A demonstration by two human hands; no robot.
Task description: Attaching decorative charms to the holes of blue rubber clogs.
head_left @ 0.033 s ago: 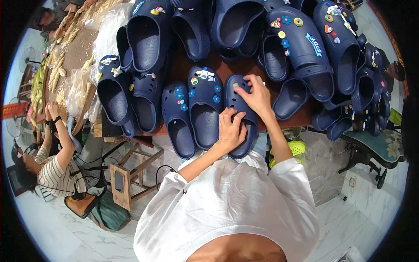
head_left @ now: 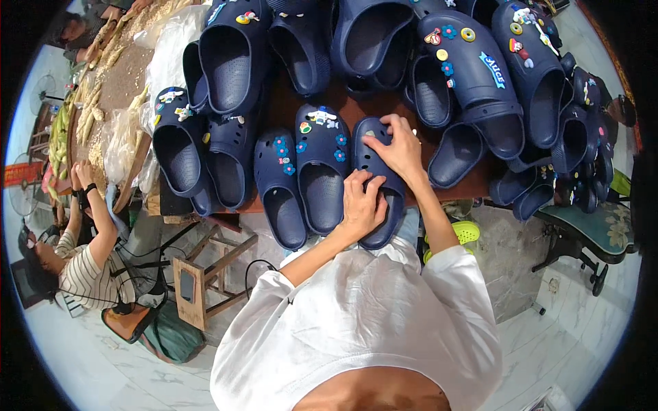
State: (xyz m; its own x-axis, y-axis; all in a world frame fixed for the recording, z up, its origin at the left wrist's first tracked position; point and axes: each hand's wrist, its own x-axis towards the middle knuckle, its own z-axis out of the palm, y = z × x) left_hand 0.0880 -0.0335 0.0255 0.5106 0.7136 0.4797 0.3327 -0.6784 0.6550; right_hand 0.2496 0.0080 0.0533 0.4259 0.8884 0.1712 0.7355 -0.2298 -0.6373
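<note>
A plain navy clog [head_left: 370,163] with round holes lies toe away from me at the table's front edge. Bent over its toe is my right hand [head_left: 405,152], thumb on the upper and fingers along the right side. My left hand [head_left: 362,204] curls its fingers over the clog near the foot opening. Whether anything small sits under the fingertips is hidden. Just left lies a navy clog [head_left: 322,181] with flower charms and a white character charm. Another clog [head_left: 281,195] with blue flower charms rests beside that one.
More navy clogs [head_left: 229,58] are piled at the back, and decorated ones [head_left: 473,75] at the right. At left, a person [head_left: 89,253] in a striped shirt works near a corn-covered table. A wooden stool [head_left: 195,294], lime-green clogs [head_left: 465,231] and a wheeled chair [head_left: 596,233] stand below.
A small pale patch on the clog's toe by my right thumb looks fainter now. The right thumb and fingers have shifted very slightly; the left hand keeps its place.
</note>
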